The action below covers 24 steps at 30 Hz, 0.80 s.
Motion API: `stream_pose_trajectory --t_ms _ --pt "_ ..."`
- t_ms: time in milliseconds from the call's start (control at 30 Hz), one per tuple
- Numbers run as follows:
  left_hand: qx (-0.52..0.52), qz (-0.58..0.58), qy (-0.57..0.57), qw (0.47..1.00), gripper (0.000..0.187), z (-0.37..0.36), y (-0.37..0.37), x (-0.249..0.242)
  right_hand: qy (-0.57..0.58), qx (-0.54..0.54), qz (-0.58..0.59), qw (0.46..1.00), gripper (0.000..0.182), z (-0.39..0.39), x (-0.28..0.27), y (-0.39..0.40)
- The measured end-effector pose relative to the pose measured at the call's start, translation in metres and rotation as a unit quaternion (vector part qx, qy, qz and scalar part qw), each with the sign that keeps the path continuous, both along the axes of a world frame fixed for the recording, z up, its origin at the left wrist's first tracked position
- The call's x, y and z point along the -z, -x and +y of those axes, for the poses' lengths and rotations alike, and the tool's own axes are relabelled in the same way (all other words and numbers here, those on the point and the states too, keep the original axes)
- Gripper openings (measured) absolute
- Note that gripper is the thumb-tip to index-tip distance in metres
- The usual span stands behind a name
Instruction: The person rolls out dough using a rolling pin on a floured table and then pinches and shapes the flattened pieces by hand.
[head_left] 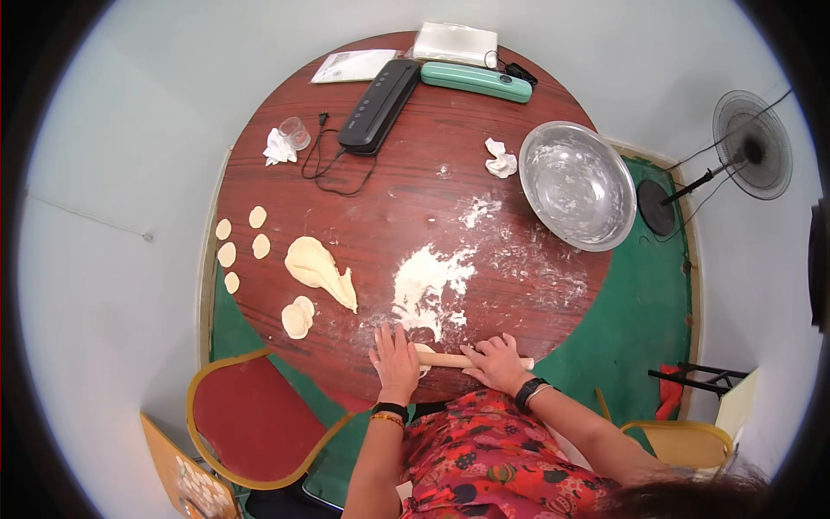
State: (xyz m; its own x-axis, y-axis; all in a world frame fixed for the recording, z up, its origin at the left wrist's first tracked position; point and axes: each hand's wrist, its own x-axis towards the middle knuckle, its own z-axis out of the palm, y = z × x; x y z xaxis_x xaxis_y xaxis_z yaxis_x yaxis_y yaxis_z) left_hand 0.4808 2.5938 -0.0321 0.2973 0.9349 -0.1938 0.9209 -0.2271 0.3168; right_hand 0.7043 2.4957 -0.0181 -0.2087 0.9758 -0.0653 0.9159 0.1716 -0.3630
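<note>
A wooden rolling pin (pixel 445 360) lies crosswise near the front edge of the round table. My right hand (pixel 497 363) rests over it, fingers curved across the wood, and its pale end sticks out on the right. Flat and with fingers spread, my left hand (pixel 395 363) lies at the pin's left end; whether the pin runs on under the palm is hidden. Between the hands, partly covered by the pin and my left hand, is a small dough round (pixel 424 349). Just beyond it spreads a patch of white flour (pixel 428 281).
Left on the table are a dough lump (pixel 311 262), stacked rounds (pixel 297 318) and several single rounds (pixel 260 246). A steel basin (pixel 577 186) stands right. Farther back are a black sealer-like device (pixel 378 105), a green one (pixel 475 81) and a clear cup (pixel 295 132). A red chair (pixel 255 419) stands left.
</note>
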Motion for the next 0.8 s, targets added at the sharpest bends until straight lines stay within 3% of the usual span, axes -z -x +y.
stream_pose_trajectory --t_ms 200,400,600,800 --pt "0.051 0.022 -0.013 0.998 0.056 0.025 -0.009 0.003 -0.034 0.060 -0.044 0.997 0.065 -0.001 0.004 0.011" --pt "0.084 0.031 -0.004 0.996 0.057 0.052 -0.027 0.005 -0.055 0.072 -0.041 0.995 0.064 0.011 0.007 0.001" --pt "0.078 0.040 -0.008 0.996 0.060 0.072 -0.044 -0.001 -0.069 0.095 -0.037 0.992 0.055 0.025 0.018 -0.004" --pt "0.003 -0.016 -0.026 1.000 0.064 0.082 -0.049 0.008 -0.049 0.051 0.071 0.995 0.041 0.032 0.015 -0.016"
